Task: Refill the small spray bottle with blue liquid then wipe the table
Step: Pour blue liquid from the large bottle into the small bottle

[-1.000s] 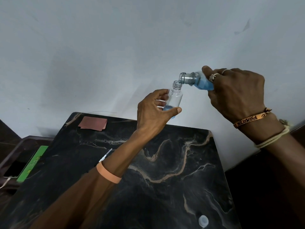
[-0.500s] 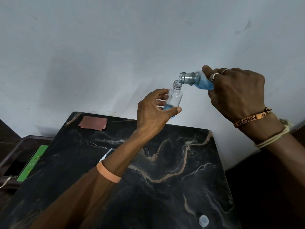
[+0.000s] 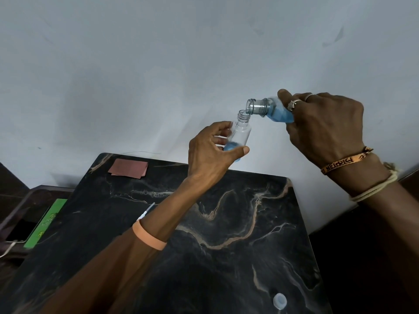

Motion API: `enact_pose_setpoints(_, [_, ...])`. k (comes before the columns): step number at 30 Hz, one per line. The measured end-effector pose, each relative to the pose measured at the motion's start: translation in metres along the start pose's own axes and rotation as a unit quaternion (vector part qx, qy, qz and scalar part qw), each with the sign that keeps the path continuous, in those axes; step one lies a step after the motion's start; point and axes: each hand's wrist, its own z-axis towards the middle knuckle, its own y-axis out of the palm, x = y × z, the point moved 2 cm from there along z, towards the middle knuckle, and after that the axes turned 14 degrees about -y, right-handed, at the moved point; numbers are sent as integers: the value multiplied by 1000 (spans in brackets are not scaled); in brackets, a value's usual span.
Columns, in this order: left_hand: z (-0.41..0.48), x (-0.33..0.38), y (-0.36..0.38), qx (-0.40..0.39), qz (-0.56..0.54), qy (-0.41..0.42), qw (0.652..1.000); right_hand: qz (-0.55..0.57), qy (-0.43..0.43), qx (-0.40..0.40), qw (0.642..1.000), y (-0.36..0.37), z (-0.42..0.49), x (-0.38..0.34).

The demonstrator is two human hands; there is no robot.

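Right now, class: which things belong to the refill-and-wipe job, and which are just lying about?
In the job: small spray bottle, larger bottle of blue liquid, white cap, marble table, brown folded cloth (likely the wipe).
Lying about: green card, phone, both left of the table.

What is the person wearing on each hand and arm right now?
Both forearms are bare. The left hand has no rings showing; a peach band circles that forearm. The right hand wears an ornate silvery ring and a plain ring; its wrist carries an orange woven band with dark script and a pale twisted cord.
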Motion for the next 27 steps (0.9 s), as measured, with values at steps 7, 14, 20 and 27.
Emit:
enact_pose_setpoints(7, [-2, 1, -2, 3, 4, 3, 1000, -1, -4, -1, 1000, -3, 0, -1])
enact_pose_setpoints(14, [-3, 1, -4, 3, 5, 6, 1000, -8, -4, 9, 1000, -3, 0, -2])
enact_pose_setpoints(20, [-3, -1, -3, 3, 7, 8, 1000, -12, -5, 12, 1000, -4, 0, -2])
enact_pose_setpoints(27, [-3, -1, -3, 2, 1, 8, 1000, -12, -6, 8, 1000, -3, 0, -2])
